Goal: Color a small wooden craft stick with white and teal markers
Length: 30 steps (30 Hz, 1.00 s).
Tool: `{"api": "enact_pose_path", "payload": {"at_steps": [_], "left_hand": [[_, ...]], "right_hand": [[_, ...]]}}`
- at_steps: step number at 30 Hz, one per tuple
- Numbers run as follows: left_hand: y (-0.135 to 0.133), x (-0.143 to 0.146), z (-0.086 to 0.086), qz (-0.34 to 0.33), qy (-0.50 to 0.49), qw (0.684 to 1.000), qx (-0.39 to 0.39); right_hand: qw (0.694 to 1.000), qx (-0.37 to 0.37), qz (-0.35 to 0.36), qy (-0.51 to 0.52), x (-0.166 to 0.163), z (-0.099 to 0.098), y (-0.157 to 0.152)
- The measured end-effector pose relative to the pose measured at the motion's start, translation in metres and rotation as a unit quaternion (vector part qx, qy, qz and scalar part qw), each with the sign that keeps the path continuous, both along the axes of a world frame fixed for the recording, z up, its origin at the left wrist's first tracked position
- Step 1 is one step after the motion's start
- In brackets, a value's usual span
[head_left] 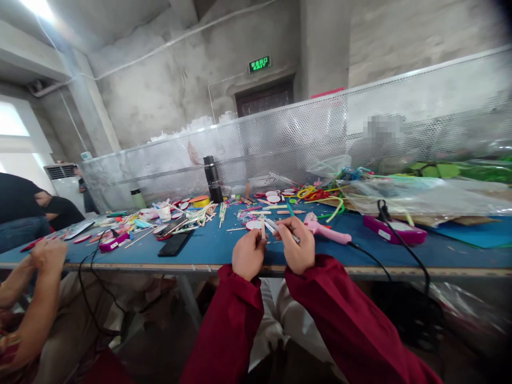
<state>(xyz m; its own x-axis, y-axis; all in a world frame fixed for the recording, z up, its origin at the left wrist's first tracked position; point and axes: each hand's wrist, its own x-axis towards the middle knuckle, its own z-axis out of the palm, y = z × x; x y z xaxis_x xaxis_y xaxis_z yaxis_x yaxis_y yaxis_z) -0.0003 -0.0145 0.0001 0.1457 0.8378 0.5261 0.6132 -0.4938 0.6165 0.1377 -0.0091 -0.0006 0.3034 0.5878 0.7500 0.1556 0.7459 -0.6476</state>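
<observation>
My left hand [248, 254], fingers closed, pinches a short pale flat stick [263, 228] that looks like wood, standing upright above the table's front edge. Close by on its right, my right hand [299, 246] is closed around a slim whitish-grey pen [272, 224], tilted with its far end toward the stick. A teal strip [290, 208] shows just above the right fingers; whether the hand touches it I cannot tell. To the right of that hand lies a pink glue gun [330, 232] with a black cord. Small white discs and sticks lie beyond both hands.
On the blue table [224, 248] are a black phone [176, 242], a black thermos [213, 178], purple devices [394, 229] with cables, and piles of craft pieces. Plastic bags [432, 194] cover the right side. A perforated metal screen [276, 138] stands behind. Another person's hands [50, 253] are at left.
</observation>
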Motion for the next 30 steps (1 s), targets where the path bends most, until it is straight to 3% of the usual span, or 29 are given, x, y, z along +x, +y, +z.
{"api": "enact_pose_path", "payload": {"at_steps": [30], "left_hand": [[-0.0013, 0.0005, 0.0014, 0.004, 0.012, 1.0, -0.003]], "right_hand": [[1.0, -0.004, 0.002, 0.003, 0.0006, 0.0005, 0.0018]]}}
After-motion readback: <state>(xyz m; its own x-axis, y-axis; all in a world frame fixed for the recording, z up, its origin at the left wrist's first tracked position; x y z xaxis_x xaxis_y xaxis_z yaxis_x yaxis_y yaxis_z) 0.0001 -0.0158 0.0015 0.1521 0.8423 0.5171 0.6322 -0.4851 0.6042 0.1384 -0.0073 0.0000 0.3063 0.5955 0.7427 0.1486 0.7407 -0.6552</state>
